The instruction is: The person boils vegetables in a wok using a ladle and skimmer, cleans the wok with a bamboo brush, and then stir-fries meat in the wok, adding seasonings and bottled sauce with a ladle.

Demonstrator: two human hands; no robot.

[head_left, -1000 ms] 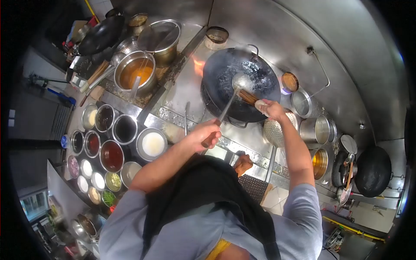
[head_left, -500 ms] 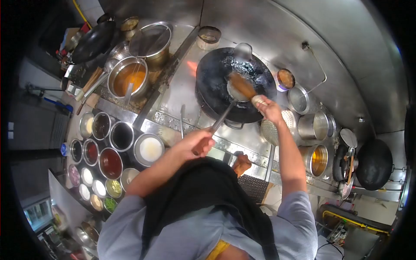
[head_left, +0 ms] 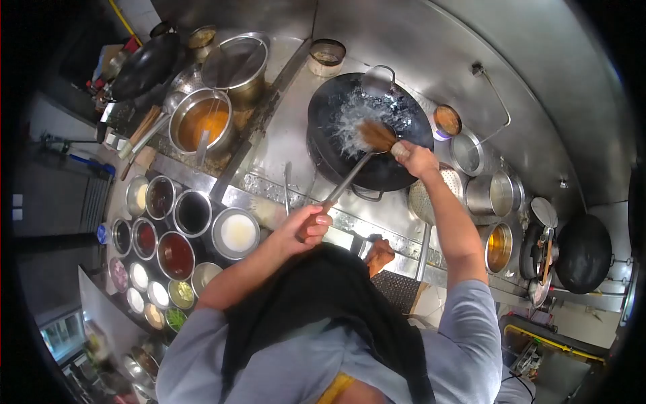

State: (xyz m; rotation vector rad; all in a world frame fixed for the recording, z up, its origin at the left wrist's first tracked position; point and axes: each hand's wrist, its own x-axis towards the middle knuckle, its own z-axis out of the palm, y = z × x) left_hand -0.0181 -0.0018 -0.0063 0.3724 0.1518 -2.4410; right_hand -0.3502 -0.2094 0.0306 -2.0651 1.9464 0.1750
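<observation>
My left hand (head_left: 309, 227) is wrapped round the wooden handle of a long ladle (head_left: 351, 176), just short of the stove's front edge. The ladle's head reaches into a large black wok (head_left: 336, 161) and is mostly hidden behind a brown bristle brush (head_left: 377, 136). My right hand (head_left: 415, 160) grips the pale bound end of that brush at the wok's right side. The bristles meet the ladle's head, and their tips look blurred. Splashing water (head_left: 356, 121) covers part of the wok's inside.
Metal bowls of sauces (head_left: 176, 256) and white liquid (head_left: 238, 233) stand at the left. Behind them is a pot of orange liquid (head_left: 203, 121). A perforated strainer (head_left: 428, 202), metal pots (head_left: 489, 194) and another black wok (head_left: 584, 254) are at the right.
The ladle's head and brush have come together, after shifting against each other within the wok. Water now splashes up around the bristles. Both hands keep their grips.
</observation>
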